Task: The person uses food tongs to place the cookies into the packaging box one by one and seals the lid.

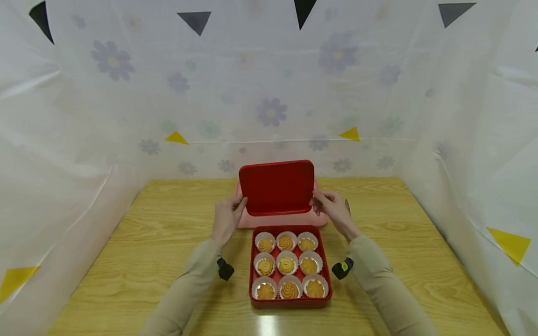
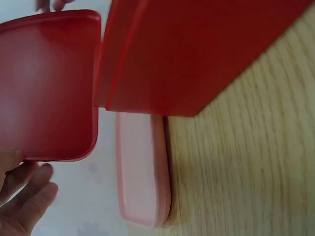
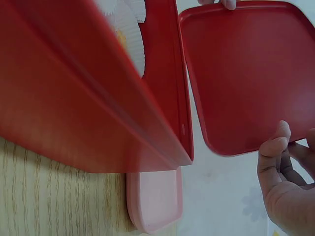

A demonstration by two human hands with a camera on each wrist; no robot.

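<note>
A red lid (image 1: 277, 186) stands tilted up behind a red box (image 1: 290, 303), its inner side facing me. My left hand (image 1: 227, 215) pinches the lid's left edge between thumb and fingers. At the opposite edge my right hand (image 1: 333, 207) pinches it likewise, thumb on the inner face, as the right wrist view shows of the lid (image 3: 251, 73). Inside the box, piped cookies (image 1: 286, 265) sit in white paper cups, in three rows of three. The lid's lower edge is close behind the box's back rim.
Behind the box lies a pink box or lid (image 1: 260, 221), partly hidden by the red lid. All this is on a wooden table (image 1: 168, 233). White sheeting (image 1: 269, 84) with flowers hangs at the back and both sides. Black cameras (image 1: 225, 269) are strapped to the wrists.
</note>
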